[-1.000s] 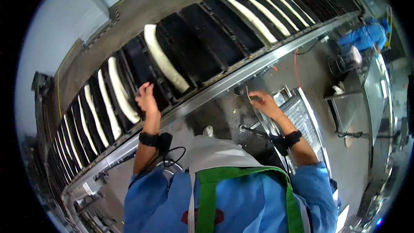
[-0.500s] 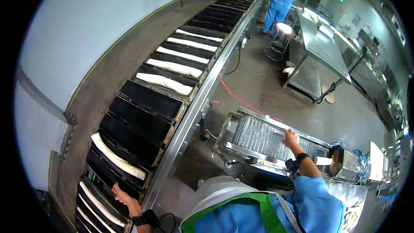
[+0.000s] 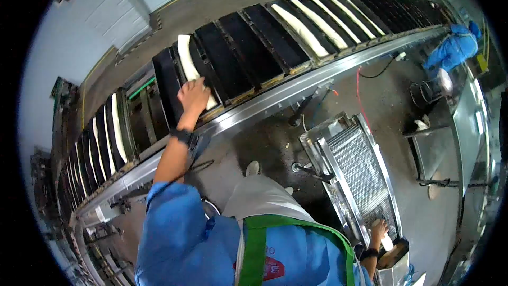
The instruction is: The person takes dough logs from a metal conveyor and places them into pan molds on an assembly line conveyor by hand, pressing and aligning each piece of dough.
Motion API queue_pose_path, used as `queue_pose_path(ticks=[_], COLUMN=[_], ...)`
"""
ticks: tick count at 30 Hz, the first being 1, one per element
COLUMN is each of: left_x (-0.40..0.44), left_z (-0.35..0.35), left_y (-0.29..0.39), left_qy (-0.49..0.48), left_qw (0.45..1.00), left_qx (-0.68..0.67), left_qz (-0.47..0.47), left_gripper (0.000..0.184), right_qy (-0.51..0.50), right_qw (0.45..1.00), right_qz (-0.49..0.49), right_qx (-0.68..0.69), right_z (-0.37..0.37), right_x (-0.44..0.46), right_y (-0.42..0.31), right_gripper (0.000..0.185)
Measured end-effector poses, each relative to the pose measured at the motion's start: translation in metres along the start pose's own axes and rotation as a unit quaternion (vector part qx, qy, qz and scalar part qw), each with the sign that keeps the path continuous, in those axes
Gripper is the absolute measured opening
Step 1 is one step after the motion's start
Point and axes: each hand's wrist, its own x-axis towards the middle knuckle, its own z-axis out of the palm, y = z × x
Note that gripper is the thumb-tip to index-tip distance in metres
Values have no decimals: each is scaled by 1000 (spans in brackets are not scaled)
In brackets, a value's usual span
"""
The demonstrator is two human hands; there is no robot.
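My left hand (image 3: 194,95) rests on the lower part of a long white dough strip (image 3: 188,61) lying in a black baking tray (image 3: 215,103). Its fingers are spread across the dough, and the strip's near end shows past the hand. Down at the right, my right hand (image 3: 379,230) is closed around a short white dough piece (image 3: 388,243) at the near end of a metal mesh conveyor (image 3: 360,175). Part of that piece is hidden by the fingers.
A line of black trays runs along a metal rail (image 3: 275,95), several holding dough strips (image 3: 299,29). A gap with a green bar (image 3: 141,89) breaks the line at left. A co-worker in blue (image 3: 454,47) stands at upper right, near a steel table (image 3: 471,127).
My view has turned left. My left hand has moved onto the dough strip in the tray. My right hand has moved from over the mesh to the dough piece at its near end.
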Motion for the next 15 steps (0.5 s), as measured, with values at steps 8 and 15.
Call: queue_pose_path(ticks=[8, 15], left_x=[26, 8], left_z=[30, 14], left_y=[-38, -99], left_qy=[-91, -196], left_qw=[985, 977], left_qx=[92, -76], left_qz=[-114, -41], left_gripper=[26, 46], right_qy=[208, 198], right_qw=[899, 752], right_qz=[-385, -415], right_qx=[8, 472], right_z=[-3, -174], right_x=[31, -58], right_y=[6, 7], right_gripper=[38, 56])
